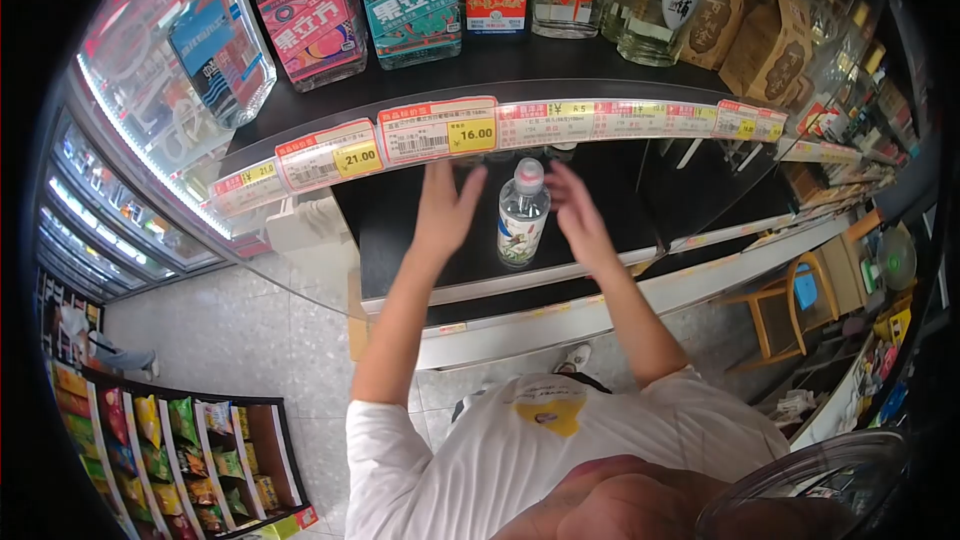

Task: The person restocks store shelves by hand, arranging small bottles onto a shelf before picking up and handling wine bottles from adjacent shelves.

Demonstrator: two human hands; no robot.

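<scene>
Here, the left hand (pixel 445 215) is held wide, thumb and fingers parted; the right hand (pixel 583 225) is loosely spread and blurred. Between them, a clear bottle (pixel 520 225) is stood upright on a black shelf (pixel 470 258). Its cap (pixel 529 172) is seen just beside the right hand; whether it is touched cannot be told. Above the hands, labelled bottles (pixel 410 5) are lined up over a price strip (pixel 640 120).

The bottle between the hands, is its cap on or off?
On: a pale, pinkish cap covers the top of the clear bottle.
</scene>
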